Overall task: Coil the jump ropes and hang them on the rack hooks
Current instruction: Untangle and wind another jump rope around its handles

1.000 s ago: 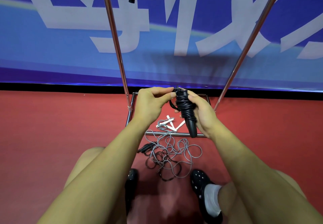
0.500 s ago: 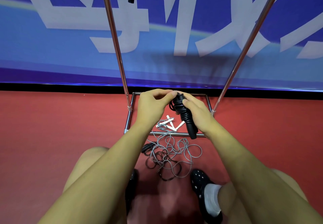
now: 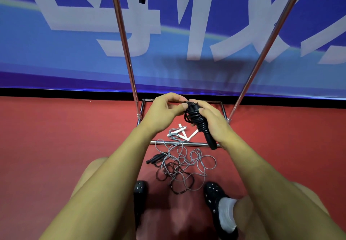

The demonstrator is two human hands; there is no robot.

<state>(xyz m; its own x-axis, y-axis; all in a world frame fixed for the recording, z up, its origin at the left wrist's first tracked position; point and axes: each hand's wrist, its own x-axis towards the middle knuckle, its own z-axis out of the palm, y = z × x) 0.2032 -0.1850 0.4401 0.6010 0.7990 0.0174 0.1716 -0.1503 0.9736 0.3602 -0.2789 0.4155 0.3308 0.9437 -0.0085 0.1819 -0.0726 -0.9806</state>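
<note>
Black jump rope [image 3: 198,122] coiled around handles, held upright-tilted; grey rope [image 3: 184,163] tangled on floor.

Both bare forearms reach forward and meet. The left hand [image 3: 162,113] pinches with curled fingers and thumb; the right hand [image 3: 213,122] is curled in a grip, fingertips touching the left's.

The left hand [image 3: 162,113] (pinching) now meets the black rope bundle [image 3: 196,122].

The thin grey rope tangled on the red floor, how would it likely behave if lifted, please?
The thin grey rope lies in loose overlapping loops, so it would probably hang floppy. It crosses a dark rope and may drag it along. Its white handles look stiff.
</note>
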